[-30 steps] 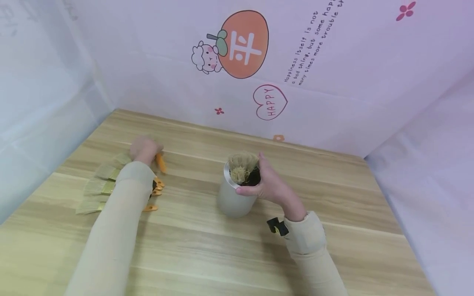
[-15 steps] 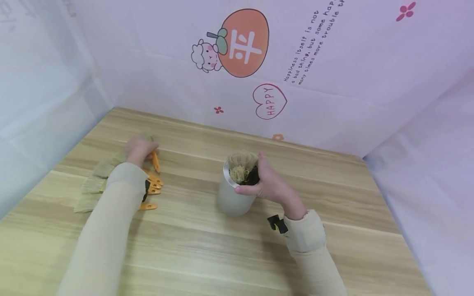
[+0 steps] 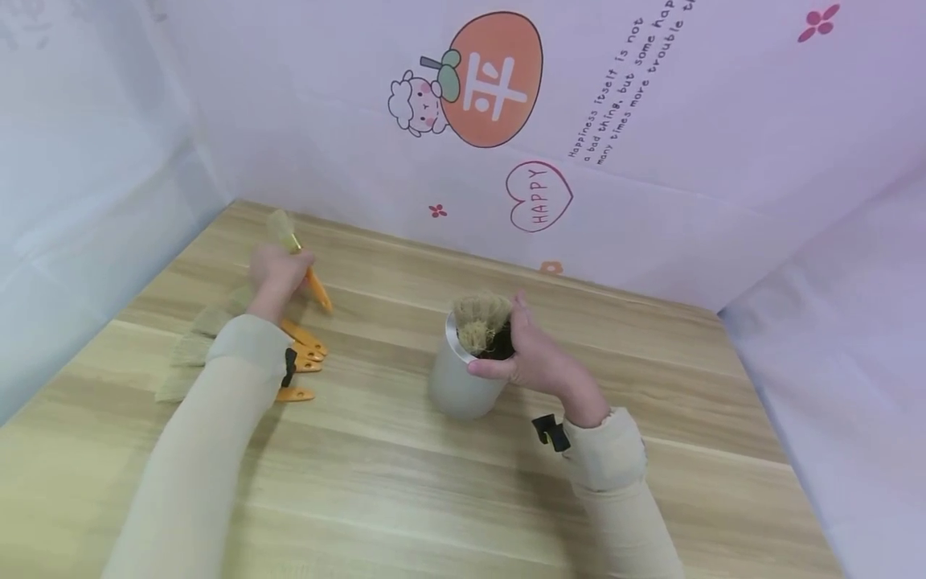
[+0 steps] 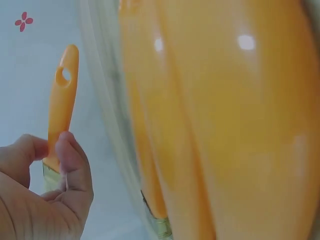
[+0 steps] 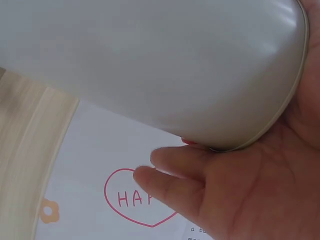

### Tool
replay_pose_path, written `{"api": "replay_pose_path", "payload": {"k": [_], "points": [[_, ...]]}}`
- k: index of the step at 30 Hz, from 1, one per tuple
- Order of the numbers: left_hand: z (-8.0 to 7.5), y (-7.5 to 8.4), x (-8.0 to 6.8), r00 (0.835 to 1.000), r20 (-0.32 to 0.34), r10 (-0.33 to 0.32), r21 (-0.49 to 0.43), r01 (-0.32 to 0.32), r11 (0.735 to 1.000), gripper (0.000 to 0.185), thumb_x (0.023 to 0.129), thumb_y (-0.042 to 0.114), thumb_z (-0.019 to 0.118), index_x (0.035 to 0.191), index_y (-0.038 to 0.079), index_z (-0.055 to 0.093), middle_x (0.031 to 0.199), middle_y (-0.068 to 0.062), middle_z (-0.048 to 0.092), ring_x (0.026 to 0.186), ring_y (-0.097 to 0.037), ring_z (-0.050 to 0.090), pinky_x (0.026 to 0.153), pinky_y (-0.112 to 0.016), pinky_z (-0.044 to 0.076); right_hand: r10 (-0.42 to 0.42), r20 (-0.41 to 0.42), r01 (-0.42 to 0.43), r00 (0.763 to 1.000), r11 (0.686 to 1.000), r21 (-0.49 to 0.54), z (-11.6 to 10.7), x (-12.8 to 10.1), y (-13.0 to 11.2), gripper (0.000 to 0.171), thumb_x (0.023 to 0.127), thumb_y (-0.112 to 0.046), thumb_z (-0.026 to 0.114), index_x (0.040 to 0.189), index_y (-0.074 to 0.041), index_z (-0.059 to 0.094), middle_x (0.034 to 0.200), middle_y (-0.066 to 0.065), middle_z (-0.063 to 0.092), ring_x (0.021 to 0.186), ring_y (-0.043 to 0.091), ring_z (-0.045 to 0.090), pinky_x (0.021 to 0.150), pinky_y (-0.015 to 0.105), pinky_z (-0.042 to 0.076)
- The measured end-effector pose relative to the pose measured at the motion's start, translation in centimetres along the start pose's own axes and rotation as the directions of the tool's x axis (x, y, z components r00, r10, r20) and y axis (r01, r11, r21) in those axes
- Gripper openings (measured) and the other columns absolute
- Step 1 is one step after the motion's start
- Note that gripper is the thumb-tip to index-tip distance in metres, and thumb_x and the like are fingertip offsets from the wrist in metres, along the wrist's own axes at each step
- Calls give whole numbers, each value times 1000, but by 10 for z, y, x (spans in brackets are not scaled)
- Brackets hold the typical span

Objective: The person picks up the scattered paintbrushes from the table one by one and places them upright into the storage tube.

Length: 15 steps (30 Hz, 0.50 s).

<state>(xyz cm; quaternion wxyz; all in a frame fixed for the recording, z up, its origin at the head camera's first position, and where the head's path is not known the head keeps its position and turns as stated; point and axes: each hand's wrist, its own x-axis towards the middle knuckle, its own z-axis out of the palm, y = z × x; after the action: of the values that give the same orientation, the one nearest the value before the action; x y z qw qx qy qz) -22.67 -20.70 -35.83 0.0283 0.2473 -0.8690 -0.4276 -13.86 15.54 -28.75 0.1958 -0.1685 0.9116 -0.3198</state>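
Observation:
My left hand pinches an orange-handled paintbrush and holds it lifted above the wooden table, bristles pointing to the far left; the left wrist view shows thumb and finger around its handle. Several more orange-handled brushes lie in a row under my left forearm. A grey metal cup stands at the table's middle with brush bristles sticking out of it. My right hand grips the cup's rim; the cup's wall fills the right wrist view.
Pink printed sheets wall the table at the back, left and right, with a "HAPPY" heart and an orange cartoon fruit. A black strap sits at my right wrist. Bare wood lies at the front and right.
My left hand has lifted one brush off the row and raised it toward the back. The right hand keeps holding the cup.

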Motion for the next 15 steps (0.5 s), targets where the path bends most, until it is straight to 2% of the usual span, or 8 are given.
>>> {"api": "replay_pose_path", "payload": {"k": [3, 8, 12, 15], "points": [[1, 3, 1, 1000, -25, 16, 20, -16, 1000, 24, 85, 29, 60, 75, 7, 57, 46, 10, 47, 44, -6, 46, 45, -22, 37, -6, -8, 6, 1000, 1000, 9, -1, 0, 1, 116, 78, -36, 78, 150, 6, -3, 158, 27, -16, 148, 41, -9, 119, 57, 8], [-3, 13, 0, 998, -13, 59, 157, -57, 986, 34, 88, 33, 60, 74, 3, 60, 50, 5, 50, 48, -11, 46, 45, -24, 35, -13, -5, 13, 1000, 1000, 4, -1, 1, 2, 114, 78, -38, 79, 150, 6, 2, 157, 28, -14, 148, 41, -9, 119, 57, 8], [-5, 22, 0, 999, 12, 53, 135, -54, 989, 38, 90, 35, 59, 82, -2, 66, 45, 9, 50, 44, -8, 47, 44, -22, 36, 21, 5, -21, 1000, 1000, -6, -2, 0, 3, 121, 78, -42, 78, 150, 7, -6, 157, 26, -18, 148, 41, -8, 119, 56, 9], [-5, 25, -1, 999, -11, 42, 139, -40, 990, 38, 89, 35, 59, 85, -2, 67, 47, 9, 48, 47, -10, 47, 45, -22, 35, 29, 8, -29, 1000, 1000, -10, -2, 0, 2, 121, 78, -43, 77, 150, 7, -5, 158, 25, -18, 148, 40, -8, 119, 55, 9]]}}
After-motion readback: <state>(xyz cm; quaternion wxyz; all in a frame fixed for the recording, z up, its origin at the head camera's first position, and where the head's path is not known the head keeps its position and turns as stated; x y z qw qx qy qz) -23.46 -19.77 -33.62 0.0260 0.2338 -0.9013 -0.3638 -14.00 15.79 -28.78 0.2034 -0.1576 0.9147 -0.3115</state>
